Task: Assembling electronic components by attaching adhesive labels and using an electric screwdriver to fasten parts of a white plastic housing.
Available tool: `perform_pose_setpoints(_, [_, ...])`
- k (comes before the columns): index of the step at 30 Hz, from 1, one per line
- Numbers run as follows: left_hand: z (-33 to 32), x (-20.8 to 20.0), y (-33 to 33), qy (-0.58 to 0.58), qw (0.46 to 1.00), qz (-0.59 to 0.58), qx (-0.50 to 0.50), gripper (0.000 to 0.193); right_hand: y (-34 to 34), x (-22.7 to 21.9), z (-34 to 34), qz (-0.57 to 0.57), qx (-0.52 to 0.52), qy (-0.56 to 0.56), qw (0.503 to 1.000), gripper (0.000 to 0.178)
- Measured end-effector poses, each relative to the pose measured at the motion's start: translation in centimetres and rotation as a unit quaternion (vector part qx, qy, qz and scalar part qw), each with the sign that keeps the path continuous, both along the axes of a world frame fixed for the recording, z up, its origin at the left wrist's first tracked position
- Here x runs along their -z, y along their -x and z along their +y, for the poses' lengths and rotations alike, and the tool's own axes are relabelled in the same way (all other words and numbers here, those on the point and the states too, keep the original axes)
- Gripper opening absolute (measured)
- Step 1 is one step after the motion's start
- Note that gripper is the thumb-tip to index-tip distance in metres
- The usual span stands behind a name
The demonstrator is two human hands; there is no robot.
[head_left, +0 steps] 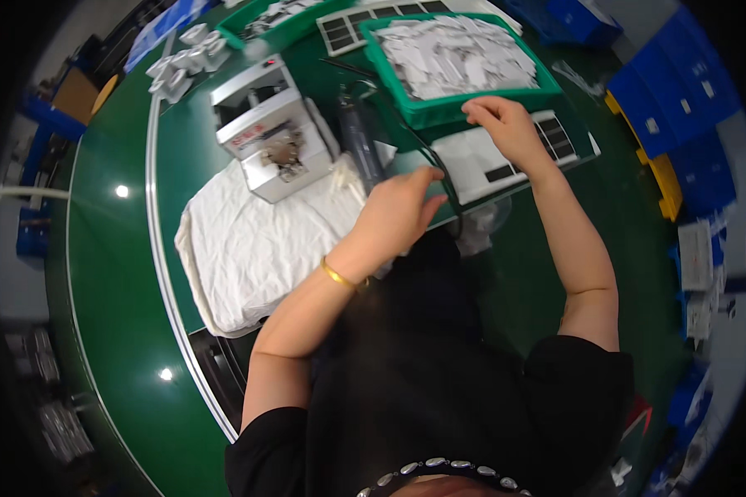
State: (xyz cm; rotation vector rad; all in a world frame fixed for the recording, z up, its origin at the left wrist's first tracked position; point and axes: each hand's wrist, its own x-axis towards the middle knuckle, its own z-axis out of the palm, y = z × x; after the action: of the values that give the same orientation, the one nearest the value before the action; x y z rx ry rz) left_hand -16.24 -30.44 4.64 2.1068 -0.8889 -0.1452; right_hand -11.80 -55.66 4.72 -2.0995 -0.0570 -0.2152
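My left hand (395, 213), with a gold bangle (337, 273) on its wrist, hovers over the table's front edge. Its fingers are half curled and the thumb stands apart, with nothing visible between them. My right hand (511, 137) is beside the near edge of a green tray (439, 113) full of flat white pieces (456, 58). Its fingertips are pinched together; whether they hold anything is too small to tell. Under the right hand lies a white sheet with black rectangles (470, 166). A dark electric screwdriver (358, 137) with a cable stands left of my hands.
A white box-shaped machine (269, 132) stands at the left by a white cloth (244, 240). Small white parts (186, 62) and another green tray (261, 29) are farther back. A second black-and-white sheet (340, 33) lies behind. Blue bins (671, 91) line the right side.
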Motion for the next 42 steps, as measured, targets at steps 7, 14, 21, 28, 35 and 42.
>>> perform_pose_setpoints(7, [-9.5, 4.3, -3.7, 0.019, 0.963, -0.245, 0.108, 0.04, 8.4, 5.5, -4.5, -0.063, 0.103, 0.267, 0.956, 0.021])
perform_pose_setpoints(14, [-9.7, 5.5, -3.0, -0.08, 0.978, -0.128, 0.141, 0.052, 10.2, 7.2, -4.8, -0.118, 0.116, 0.277, 0.947, 0.022])
perform_pose_setpoints(21, [-9.4, 5.8, -3.0, -0.085, 0.976, -0.154, 0.127, 0.064, 9.8, 6.1, -6.1, -0.079, 0.064, 0.12, 0.988, 0.013])
perform_pose_setpoints(28, [-9.4, 5.8, -2.8, -0.076, 0.977, -0.163, 0.114, 0.054, 7.2, 3.2, -5.5, -0.145, 0.09, -0.366, 0.915, 0.031])
perform_pose_setpoints(35, [-7.1, 2.3, -0.2, -0.003, 0.978, -0.189, 0.093, 0.033, -2.5, 1.2, -2.4, -0.216, 0.126, -0.031, 0.968, 0.045])
perform_pose_setpoints(42, [-2.9, -0.9, 2.6, 0.077, 0.986, -0.123, 0.086, 0.027, -9.0, 0.6, 1.0, 0.014, 0.22, 0.305, 0.927, 0.103])
